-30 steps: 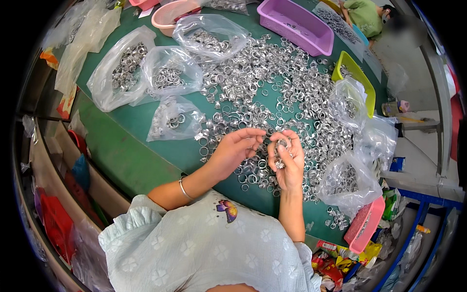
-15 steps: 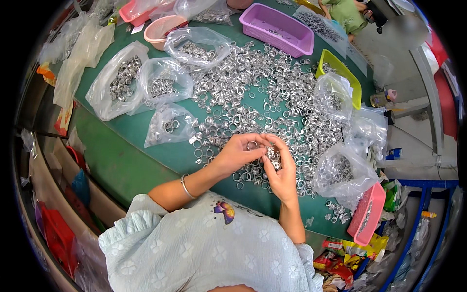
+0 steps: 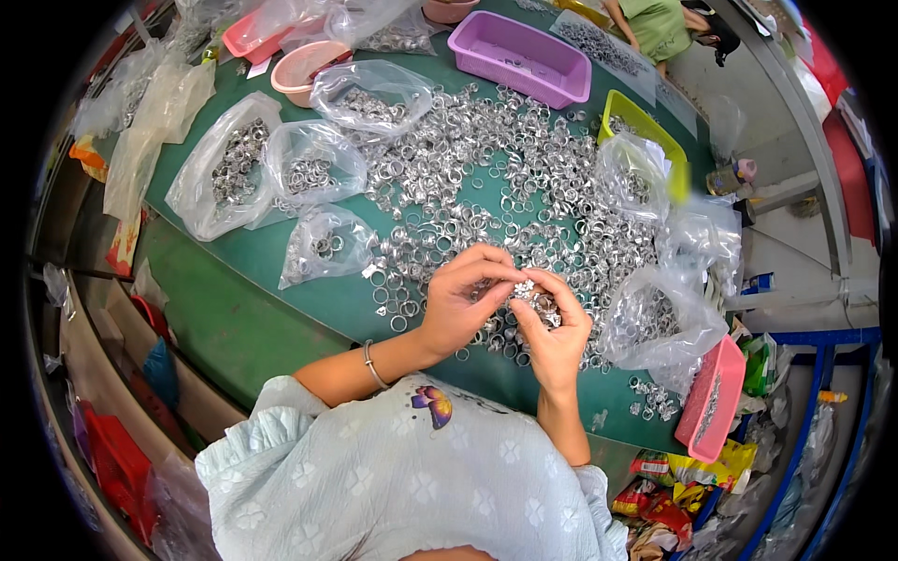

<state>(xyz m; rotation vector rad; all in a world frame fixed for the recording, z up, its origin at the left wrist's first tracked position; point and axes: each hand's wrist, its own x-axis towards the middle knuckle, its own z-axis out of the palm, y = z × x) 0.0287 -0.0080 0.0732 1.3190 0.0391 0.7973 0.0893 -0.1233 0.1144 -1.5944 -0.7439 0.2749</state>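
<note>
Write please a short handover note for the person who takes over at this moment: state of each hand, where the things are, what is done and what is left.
Left hand: fingers curled around a small cluster of shiny silver metal rings, above the near table edge.
Right hand: pinching the same cluster from the other side; both hands meet over it.
Things: a wide loose heap of silver rings covers the green table. Clear plastic bags with rings lie to the left, more to the right. Purple plastic tray at the far edge, pink tray at the near right.
Done: several bags hold rings.
Left: most rings are loose on the table.
</note>
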